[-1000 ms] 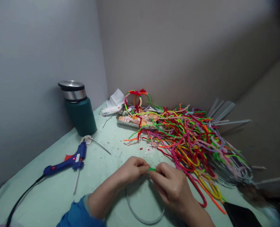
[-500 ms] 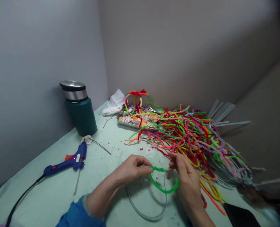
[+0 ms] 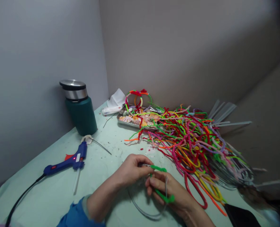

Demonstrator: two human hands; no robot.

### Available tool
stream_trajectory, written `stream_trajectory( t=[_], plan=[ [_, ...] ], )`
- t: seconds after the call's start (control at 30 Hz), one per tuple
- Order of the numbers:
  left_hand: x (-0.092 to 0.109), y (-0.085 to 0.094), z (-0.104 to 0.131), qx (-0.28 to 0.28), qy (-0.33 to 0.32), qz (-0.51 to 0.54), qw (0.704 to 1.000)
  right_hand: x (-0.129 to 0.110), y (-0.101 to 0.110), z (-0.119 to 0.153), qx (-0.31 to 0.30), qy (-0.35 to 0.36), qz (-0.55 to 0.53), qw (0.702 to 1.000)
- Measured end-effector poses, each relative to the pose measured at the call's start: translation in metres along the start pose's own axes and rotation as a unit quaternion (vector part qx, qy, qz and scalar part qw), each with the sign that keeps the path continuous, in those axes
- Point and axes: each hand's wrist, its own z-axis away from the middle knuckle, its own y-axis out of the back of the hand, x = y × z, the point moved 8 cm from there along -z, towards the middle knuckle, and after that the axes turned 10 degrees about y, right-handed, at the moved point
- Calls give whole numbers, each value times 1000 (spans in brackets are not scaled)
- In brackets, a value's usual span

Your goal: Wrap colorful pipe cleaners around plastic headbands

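My left hand [image 3: 133,171] is closed in a pinch on a grey wire hoop [image 3: 145,214] and the end of a green pipe cleaner [image 3: 159,169] at the hoop's top. Part of the pipe cleaner lies along the wire there, while its loose length curls down inside the hoop. Close beside it, my right hand [image 3: 171,190] pinches the green pipe cleaner just below my left fingertips. The loose end bends across the right hand's palm side. My right fingers partly hide the strand, and the right forearm covers some of the hoop.
A blue glue gun [image 3: 71,161] with its cord lies at left, near a teal bottle [image 3: 81,115]. Behind my hands stands a metal tray [image 3: 128,125] of small decorations, with finished colourful hoops [image 3: 133,92]. A tangled pile of pipe cleaners [image 3: 189,135] spreads to the right.
My right hand has moved left and down, from beside the hoop to under my left fingertips, and now grips the green pipe cleaner. My left hand keeps its place.
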Motion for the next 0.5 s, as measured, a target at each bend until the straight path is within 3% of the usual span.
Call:
stream_trajectory(
  t=[0.1, 0.23, 0.37, 0.5],
  plan=[
    [5, 3, 1, 11, -22, -15, 1000, -2, 10, -2, 56, 7, 26, 998],
    [14, 0, 5, -15, -50, -40, 998, -10, 23, -1, 135, 33, 38, 990],
    [15, -2, 5, -29, -63, -30, 997, -17, 29, 0, 138, 67, 50, 987],
    [5, 1, -1, -4, -25, 1, 1000, -24, 40, 1, 151, 108, 71, 980]
  ],
)
